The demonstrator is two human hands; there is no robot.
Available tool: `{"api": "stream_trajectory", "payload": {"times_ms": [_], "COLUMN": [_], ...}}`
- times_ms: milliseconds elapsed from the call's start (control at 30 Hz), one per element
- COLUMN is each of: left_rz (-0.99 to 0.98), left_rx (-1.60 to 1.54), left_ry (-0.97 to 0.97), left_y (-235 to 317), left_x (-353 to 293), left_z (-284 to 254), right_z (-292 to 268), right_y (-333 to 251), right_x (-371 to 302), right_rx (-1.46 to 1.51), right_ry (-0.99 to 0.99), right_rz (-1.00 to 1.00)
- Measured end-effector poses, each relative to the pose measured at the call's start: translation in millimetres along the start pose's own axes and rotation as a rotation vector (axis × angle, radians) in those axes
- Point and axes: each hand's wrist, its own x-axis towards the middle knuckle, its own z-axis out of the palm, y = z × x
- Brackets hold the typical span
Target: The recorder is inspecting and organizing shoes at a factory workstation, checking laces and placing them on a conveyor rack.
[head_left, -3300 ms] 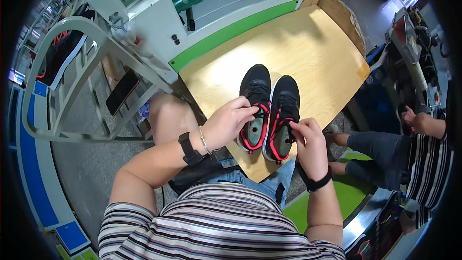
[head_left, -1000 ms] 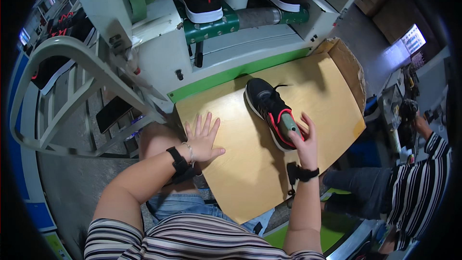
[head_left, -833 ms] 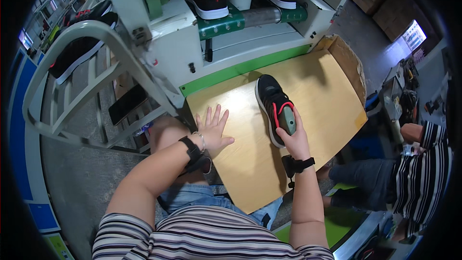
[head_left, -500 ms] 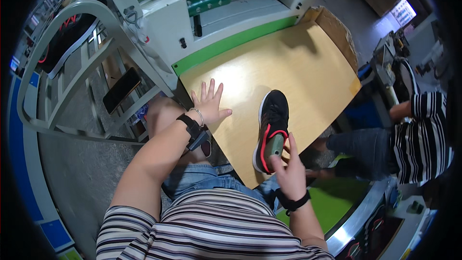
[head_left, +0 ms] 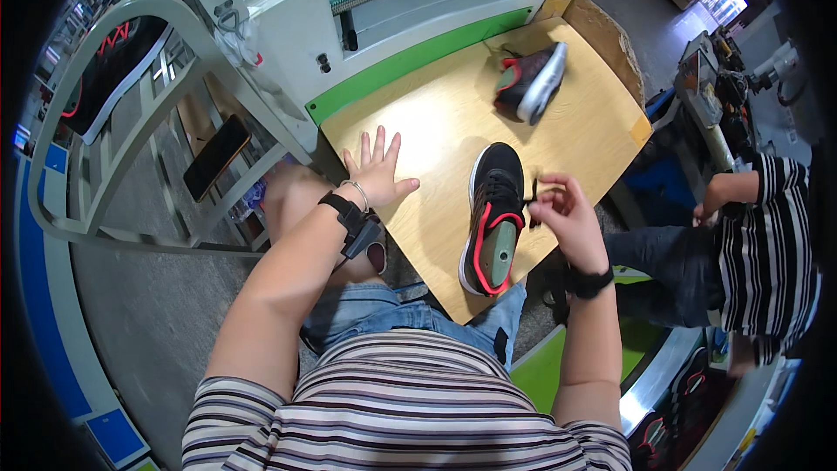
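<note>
A black sneaker with red trim and a green insole (head_left: 493,214) lies upright on the wooden table (head_left: 436,122), close to its near edge. My right hand (head_left: 565,214) is beside the sneaker's right flank, fingers pinched on its lace. Spread flat on the tabletop, my left hand (head_left: 377,174) rests to the left of the sneaker and holds nothing. A second matching sneaker (head_left: 530,80) lies on its side at the far end of the table.
A white and green machine (head_left: 384,17) with a conveyor stands behind the table. A curved metal rack (head_left: 105,96) is at the left, a phone (head_left: 216,157) on its shelf. Another person in a striped shirt (head_left: 767,235) sits at the right. A cardboard flap (head_left: 602,30) borders the table's far right.
My right hand has dragged the sneaker from the far part of the table to its near edge and shifted to its lace. A second sneaker now lies at the far end. My left hand stays flat.
</note>
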Motion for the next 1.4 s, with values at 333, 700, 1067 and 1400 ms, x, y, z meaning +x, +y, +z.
{"api": "stream_trajectory", "payload": {"times_ms": [333,700,1067,1400], "left_rz": [-0.016,0.083,-0.001,0.195], "left_rx": [0.018,-0.808,-0.749,-0.411], "left_ry": [0.004,0.242,0.549,0.571], "left_y": [3.2,81.0,166.9,46.7], "left_x": [-2.7,89.3,149.9,-31.3], "left_z": [-3.5,-39.7,-70.9,-50.7], "right_z": [41.6,52.7,71.2,81.8], "right_y": [23.4,20.7,71.0,79.8], "right_x": [-23.6,-44.0,-53.3,-55.3], "right_rx": [-0.724,-1.069,-0.55,-0.429], "right_ry": [0.202,0.306,0.125,0.196], "right_rz": [-0.436,-0.535,-0.195,-0.251]}}
